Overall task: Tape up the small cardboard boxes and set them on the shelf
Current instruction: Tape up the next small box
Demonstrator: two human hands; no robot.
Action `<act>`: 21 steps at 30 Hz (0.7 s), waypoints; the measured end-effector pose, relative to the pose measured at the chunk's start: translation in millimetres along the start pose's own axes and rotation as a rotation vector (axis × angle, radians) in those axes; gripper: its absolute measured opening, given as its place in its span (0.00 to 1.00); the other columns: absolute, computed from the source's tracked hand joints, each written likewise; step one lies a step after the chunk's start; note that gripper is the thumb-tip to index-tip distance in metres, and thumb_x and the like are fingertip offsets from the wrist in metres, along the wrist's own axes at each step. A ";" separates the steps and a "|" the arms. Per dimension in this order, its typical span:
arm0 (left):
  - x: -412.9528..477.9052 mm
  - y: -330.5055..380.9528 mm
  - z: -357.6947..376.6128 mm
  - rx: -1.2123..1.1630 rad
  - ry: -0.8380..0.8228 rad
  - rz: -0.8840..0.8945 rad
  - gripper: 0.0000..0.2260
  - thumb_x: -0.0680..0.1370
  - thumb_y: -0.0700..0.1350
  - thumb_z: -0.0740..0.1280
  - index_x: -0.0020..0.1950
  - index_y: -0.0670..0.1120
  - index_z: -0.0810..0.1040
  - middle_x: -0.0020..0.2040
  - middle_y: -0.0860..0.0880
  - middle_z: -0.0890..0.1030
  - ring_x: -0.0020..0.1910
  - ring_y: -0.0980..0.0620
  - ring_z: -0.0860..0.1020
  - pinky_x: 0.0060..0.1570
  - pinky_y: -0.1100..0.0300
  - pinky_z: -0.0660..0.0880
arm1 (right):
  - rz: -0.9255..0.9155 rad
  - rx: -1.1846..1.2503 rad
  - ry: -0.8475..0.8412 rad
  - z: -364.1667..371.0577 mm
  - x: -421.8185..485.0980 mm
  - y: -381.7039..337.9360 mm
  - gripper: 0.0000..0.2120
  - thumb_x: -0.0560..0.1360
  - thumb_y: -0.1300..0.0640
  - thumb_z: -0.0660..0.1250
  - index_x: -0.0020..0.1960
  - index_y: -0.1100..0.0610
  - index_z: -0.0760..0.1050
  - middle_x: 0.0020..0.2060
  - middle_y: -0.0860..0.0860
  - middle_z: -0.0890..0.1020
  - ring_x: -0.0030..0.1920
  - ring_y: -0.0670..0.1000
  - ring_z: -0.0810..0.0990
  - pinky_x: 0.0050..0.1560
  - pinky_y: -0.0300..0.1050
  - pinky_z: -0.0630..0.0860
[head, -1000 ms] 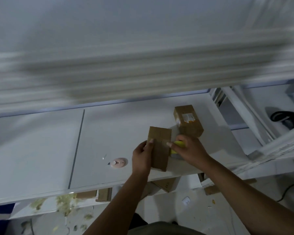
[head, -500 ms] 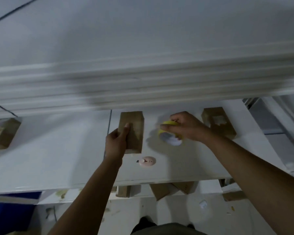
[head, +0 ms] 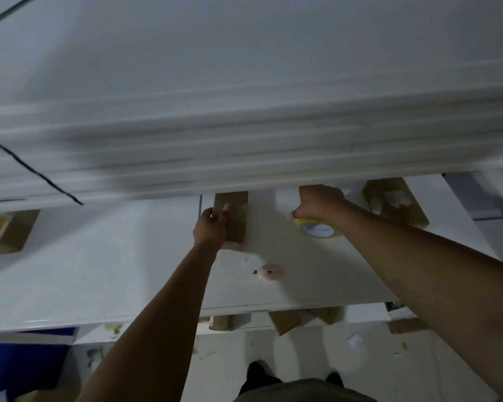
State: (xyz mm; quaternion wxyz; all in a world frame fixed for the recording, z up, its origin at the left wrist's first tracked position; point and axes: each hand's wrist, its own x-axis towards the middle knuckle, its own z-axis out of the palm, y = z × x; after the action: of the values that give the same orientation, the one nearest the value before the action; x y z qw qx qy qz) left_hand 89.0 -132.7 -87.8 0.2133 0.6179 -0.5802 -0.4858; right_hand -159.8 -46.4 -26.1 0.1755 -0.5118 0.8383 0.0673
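Where the left hand (head: 212, 227) is: clamped on the box (head: 238, 224), thumb on its left side and fingers over the top face, a proper grip.
Box: brown cardboard, long side running away from the camera, over the white tabletop (head: 99, 256). Its far end is out of sight behind the blurred shelf edge. Honestly can't tell if it's resting or lifted a bit.
Right hand (head: 317, 203): fingers curled down onto the far rim of the tape (head: 317, 230), holding it.
Tape: yellow roll, low on the tabletop, near the box on its right side but not touching it.
Cutter (head: 269, 271): small round pink thing on the tabletop, nearer the camera than both hands, apart from everything else.
Right box (head: 395, 204): on the tabletop just right of the right hand, torn white patch on top.
Left box (head: 3, 230): way over at the left edge, well apart from the rest, pale and yellow patches on top.
Shelf (head: 244, 140): white, fills the upper half, badly smeared by blur.
Under the tabletop: a few more cardboard pieces (head: 285, 320) poke out by the front edge, with the floor (head: 302, 358) below.
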 end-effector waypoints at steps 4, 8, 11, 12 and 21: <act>-1.6 -13.9 4.2 0.108 0.010 -0.088 0.32 0.83 0.68 0.59 0.78 0.48 0.71 0.70 0.41 0.80 0.71 0.35 0.74 0.71 0.36 0.72 | 0.016 -0.102 0.036 13.3 -2.0 -34.6 0.11 0.72 0.49 0.70 0.51 0.54 0.78 0.44 0.51 0.81 0.41 0.56 0.78 0.44 0.43 0.68; -6.6 -22.3 3.2 0.071 -0.013 -0.080 0.34 0.81 0.71 0.62 0.78 0.48 0.69 0.70 0.41 0.79 0.70 0.36 0.76 0.70 0.36 0.74 | -0.048 -0.228 0.021 23.0 -0.1 -55.2 0.16 0.76 0.52 0.68 0.62 0.56 0.77 0.58 0.54 0.82 0.58 0.58 0.83 0.53 0.46 0.72; -5.9 -19.1 2.9 0.060 -0.022 -0.099 0.36 0.79 0.71 0.63 0.78 0.48 0.69 0.69 0.42 0.80 0.69 0.36 0.78 0.69 0.37 0.75 | -0.117 -0.388 0.086 22.7 -7.3 -59.5 0.20 0.74 0.52 0.69 0.65 0.56 0.74 0.59 0.55 0.81 0.59 0.58 0.80 0.60 0.51 0.73; -6.1 -18.1 3.1 0.069 -0.017 -0.104 0.36 0.79 0.72 0.63 0.77 0.48 0.69 0.69 0.42 0.80 0.69 0.36 0.78 0.69 0.37 0.75 | -0.171 -0.409 0.163 21.1 -13.3 -59.6 0.21 0.74 0.53 0.69 0.65 0.57 0.75 0.61 0.57 0.79 0.62 0.60 0.78 0.62 0.54 0.71; -5.7 -25.2 3.9 -0.006 -0.039 -0.056 0.34 0.80 0.70 0.64 0.76 0.48 0.70 0.68 0.42 0.81 0.65 0.37 0.80 0.66 0.37 0.79 | -0.472 0.020 0.300 95.9 -94.4 -45.3 0.13 0.80 0.47 0.62 0.52 0.56 0.76 0.50 0.57 0.76 0.50 0.62 0.78 0.46 0.54 0.73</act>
State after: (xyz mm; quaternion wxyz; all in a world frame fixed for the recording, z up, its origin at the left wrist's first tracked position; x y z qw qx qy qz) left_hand 99.4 -120.3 -108.4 0.1902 0.6237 -0.5653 -0.5052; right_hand -59.2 39.3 -77.9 0.0653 -0.6954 0.7131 -0.0601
